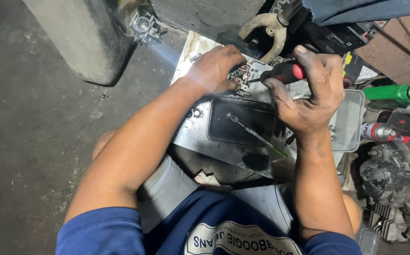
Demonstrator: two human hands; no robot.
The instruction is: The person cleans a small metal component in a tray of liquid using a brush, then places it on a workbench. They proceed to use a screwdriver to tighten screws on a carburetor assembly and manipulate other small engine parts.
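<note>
Head view, landmark: the black oil-filled tray (243,122) on the metal sheet (191,132).
Left hand (213,70): just beyond the tray's far left corner, fingers clamped around a small metal engine part (239,74).
Right hand (311,92): beyond the tray's far right corner, fingers closed on a red-and-black-handled screwdriver (284,72), its tip at the part.
Part, handling: judged rigid, compact, probably oily and slippery; best gripped around its body, as now.
In the tray: a thin green-handled tool (257,137).
Right of the tray: a clear plastic container (351,123), a green bottle (391,92), a spray can (380,132).
</note>
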